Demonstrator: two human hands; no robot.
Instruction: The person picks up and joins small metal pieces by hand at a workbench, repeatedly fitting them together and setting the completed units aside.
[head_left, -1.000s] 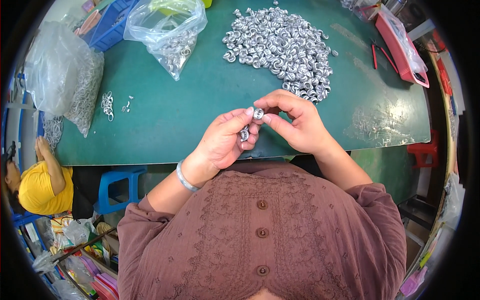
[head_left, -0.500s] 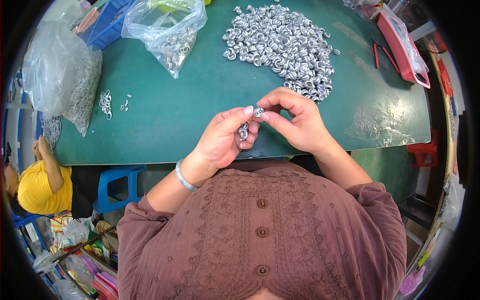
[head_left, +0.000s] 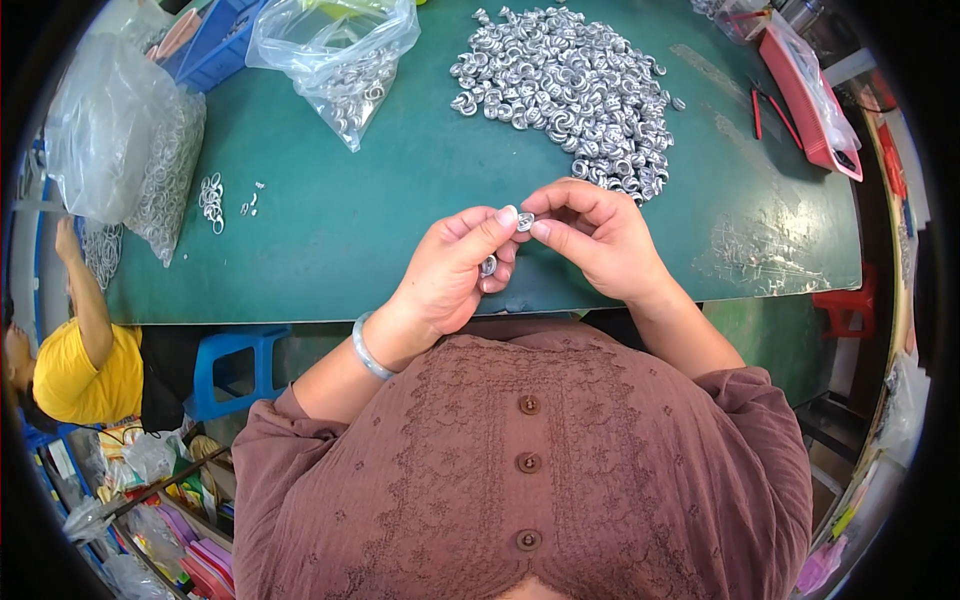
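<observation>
Between my two hands, over the near edge of the green table, a small silver metal ring-shaped piece (head_left: 525, 222) is pinched. My left hand (head_left: 455, 262) has thumb and forefinger on its left side, while its curled lower fingers keep another silver piece (head_left: 488, 266) against the palm. My right hand (head_left: 598, 240) grips the first piece from the right with thumb and forefinger. Beyond the right hand spreads a big heap of similar curved silver pieces (head_left: 575, 85). What the right hand's other fingers do underneath is partly hidden.
Clear plastic bags (head_left: 120, 140) of rings stand at the left, near a few loose rings (head_left: 211, 203). Another open bag (head_left: 345, 80) lies farther back beside a blue crate (head_left: 215, 45). Red-handled pliers (head_left: 770, 112) and a pink basket (head_left: 810, 105) sit right. A person in yellow (head_left: 88, 375) is at far left.
The pinched piece has turned a little between my fingertips, and the piece in my left palm is more covered. At the far left, the other person's arm has risen.
</observation>
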